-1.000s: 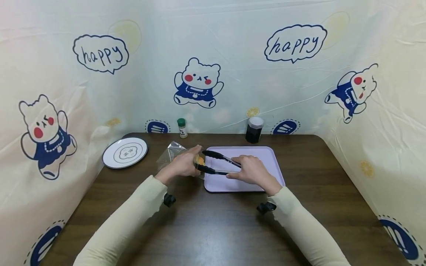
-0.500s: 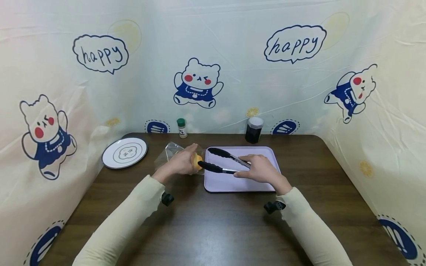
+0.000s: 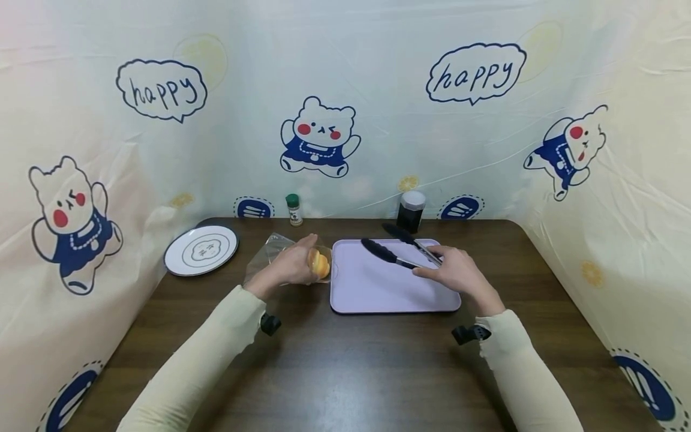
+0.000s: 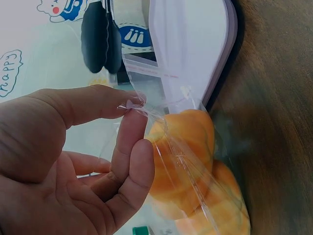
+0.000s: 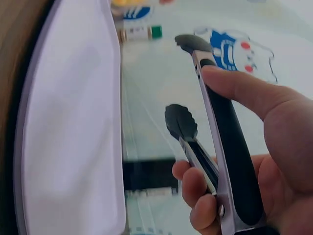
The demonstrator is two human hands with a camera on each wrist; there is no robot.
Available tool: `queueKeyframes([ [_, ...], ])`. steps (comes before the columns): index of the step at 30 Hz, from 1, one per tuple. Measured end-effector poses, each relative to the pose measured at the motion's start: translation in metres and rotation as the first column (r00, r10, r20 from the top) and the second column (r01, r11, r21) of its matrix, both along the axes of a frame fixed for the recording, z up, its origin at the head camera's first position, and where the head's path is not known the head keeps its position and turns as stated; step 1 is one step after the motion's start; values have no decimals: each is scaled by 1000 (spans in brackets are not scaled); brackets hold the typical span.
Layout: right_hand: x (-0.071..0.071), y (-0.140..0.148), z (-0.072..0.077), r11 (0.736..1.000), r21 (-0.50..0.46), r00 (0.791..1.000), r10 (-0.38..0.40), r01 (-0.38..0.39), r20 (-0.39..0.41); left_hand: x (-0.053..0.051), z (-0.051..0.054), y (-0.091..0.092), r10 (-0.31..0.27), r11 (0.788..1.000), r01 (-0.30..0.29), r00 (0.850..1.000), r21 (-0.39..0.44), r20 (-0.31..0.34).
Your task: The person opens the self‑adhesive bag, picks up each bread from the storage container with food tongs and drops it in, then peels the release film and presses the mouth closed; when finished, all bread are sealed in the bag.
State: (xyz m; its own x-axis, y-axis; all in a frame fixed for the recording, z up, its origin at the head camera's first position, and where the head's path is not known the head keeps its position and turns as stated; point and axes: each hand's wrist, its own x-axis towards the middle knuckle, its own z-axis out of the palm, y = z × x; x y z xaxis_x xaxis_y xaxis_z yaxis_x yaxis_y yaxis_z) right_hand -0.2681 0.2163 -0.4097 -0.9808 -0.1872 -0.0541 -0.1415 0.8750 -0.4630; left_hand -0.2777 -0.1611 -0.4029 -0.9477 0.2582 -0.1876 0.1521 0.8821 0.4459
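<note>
Left hand [image 3: 293,264]: thumb and index finger are pinching the film of a clear plastic bag [image 3: 264,258]. Orange-yellow bun-like pieces [image 3: 320,264] are sitting inside the bag, at least two showing in the left wrist view. Bag is lying just beside the left edge of the lilac rectangular tray [image 3: 388,294]; can't tell if the two are touching.

Right hand [image 3: 460,273]: fingers and thumb are gripping the tongs [image 3: 400,261] by the handle. Tongs are spreading wide, black tips pointing up-left; in the head view they're overlapping the tray's far edge.

Dark wood surface [image 3: 345,366] is carrying all of it. Round white plate [image 3: 201,251], dark rim, is lying by the far left corner. Green-capped shaker [image 3: 294,211] is standing at the far edge, left of the tray. Dark jar with a whitish lid [image 3: 411,211] is standing near the far edge, behind the tray. Printed backdrop cloth [image 3: 378,72] is hanging behind the far edge. Person is wearing cream sleeves [image 3: 200,354].
</note>
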Motion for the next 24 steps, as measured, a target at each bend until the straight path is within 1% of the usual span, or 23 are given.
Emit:
queueKeyframes([
  [5,0,25,2,995,-24,995,-102,102,7,0,-1,-1,0,1000,-1,1000,4,3],
  [9,-1,46,2,984,-37,984,-174,175,26,0,0,0,-6,1000,6,1000,5,-5],
  [12,-2,59,-1,976,-33,976,-216,217,42,1,1,-1,-14,1000,14,1000,4,-15],
  [17,-3,78,-10,965,-8,964,-260,261,57,2,1,-3,-34,999,33,998,-8,-43],
  [20,-4,86,-16,962,19,960,-273,273,59,2,0,-2,-40,999,40,998,-9,-44],
  [24,-9,96,-26,959,69,957,-279,273,85,1,-1,-2,-35,999,35,999,7,-28],
])
